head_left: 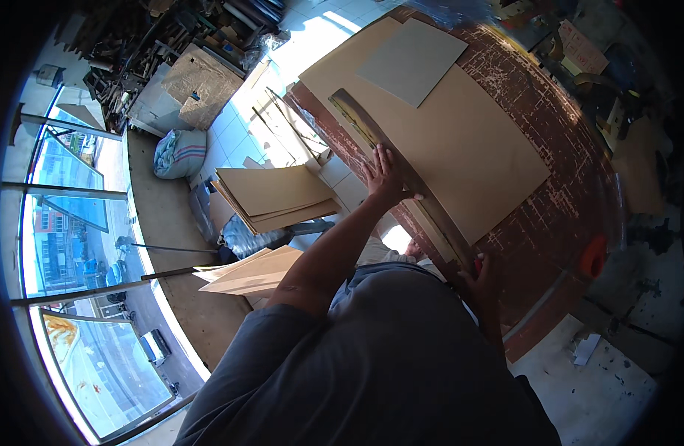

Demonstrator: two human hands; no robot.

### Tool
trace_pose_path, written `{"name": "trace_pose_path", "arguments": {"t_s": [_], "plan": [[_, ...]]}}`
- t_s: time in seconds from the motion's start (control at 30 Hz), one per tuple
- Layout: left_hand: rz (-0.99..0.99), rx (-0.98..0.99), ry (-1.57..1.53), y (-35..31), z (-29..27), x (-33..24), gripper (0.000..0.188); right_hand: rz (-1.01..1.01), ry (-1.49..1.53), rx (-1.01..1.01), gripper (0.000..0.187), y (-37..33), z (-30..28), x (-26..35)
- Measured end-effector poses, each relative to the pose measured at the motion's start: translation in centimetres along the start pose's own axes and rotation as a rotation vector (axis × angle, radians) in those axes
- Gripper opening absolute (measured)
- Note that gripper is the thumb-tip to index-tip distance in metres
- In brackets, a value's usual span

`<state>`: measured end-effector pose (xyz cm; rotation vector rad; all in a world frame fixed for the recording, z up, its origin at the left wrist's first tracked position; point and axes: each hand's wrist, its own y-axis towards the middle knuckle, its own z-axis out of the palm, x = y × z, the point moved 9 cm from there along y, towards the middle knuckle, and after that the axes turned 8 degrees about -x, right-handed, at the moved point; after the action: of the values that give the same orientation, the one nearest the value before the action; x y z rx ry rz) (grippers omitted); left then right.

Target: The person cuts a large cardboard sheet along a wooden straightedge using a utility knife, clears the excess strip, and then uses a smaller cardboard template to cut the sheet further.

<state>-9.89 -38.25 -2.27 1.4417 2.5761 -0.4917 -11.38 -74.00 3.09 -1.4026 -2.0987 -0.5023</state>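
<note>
A large brown board sheet [490,152] lies flat on a worn red-brown tabletop [568,204]. Along its near edge runs a long, narrow straightedge bar [349,111], scuffed and yellowish toward its far end. My left hand [385,177] presses on the bar about midway, fingers and thumb spread. Close to the bar's near end, my right hand [483,284] is closed around a small red object [478,264]; most of it is hidden by the fingers, so its kind cannot be made out. A smaller grey sheet [415,63] rests on the far part of the brown one.
Left of the table stand stacked brown sheets [275,195] and, lower, more leaning sheets [256,269]. A stuffed white sack [180,154] sits near the windows [73,230]. A red ring-shaped object [593,256] is at the table's right edge. Scrap lengths [156,56] pile up far left.
</note>
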Motion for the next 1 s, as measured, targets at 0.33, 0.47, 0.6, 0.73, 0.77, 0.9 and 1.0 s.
{"name": "trace_pose_path", "arguments": {"t_s": [0.33,0.47,0.6,0.73,0.77,0.9,1.0], "plan": [[0.039,-0.092,-0.012,0.8,-2.6,1.3,0.154,-0.017,-0.084,0.117,0.053,1.5,0.0,2.9],[-0.018,-0.148,-0.056,2.8,-5.0,4.6,0.153,0.010,-0.022,0.114,0.052,3.8,1.3,6.8],[-0.049,-0.129,-0.013,5.7,-7.1,6.8,0.150,-0.012,0.076,0.089,0.052,6.4,5.4,6.7],[-0.050,-0.181,-0.065,8.2,-7.2,10.1,0.136,-0.117,0.021,0.033,0.049,9.1,6.9,10.0],[-0.044,-0.224,-0.015,8.9,-7.5,10.7,0.118,-0.121,0.029,0.021,0.048,9.4,7.0,10.3],[-0.012,-0.486,-0.228,11.9,-10.4,14.7,0.084,-0.001,0.006,0.021,0.044,10.2,6.3,6.5],[0.013,-0.616,-0.376,15.1,-13.3,17.9,0.053,0.271,0.078,-0.148,0.041,7.8,5.1,-1.9]]}}
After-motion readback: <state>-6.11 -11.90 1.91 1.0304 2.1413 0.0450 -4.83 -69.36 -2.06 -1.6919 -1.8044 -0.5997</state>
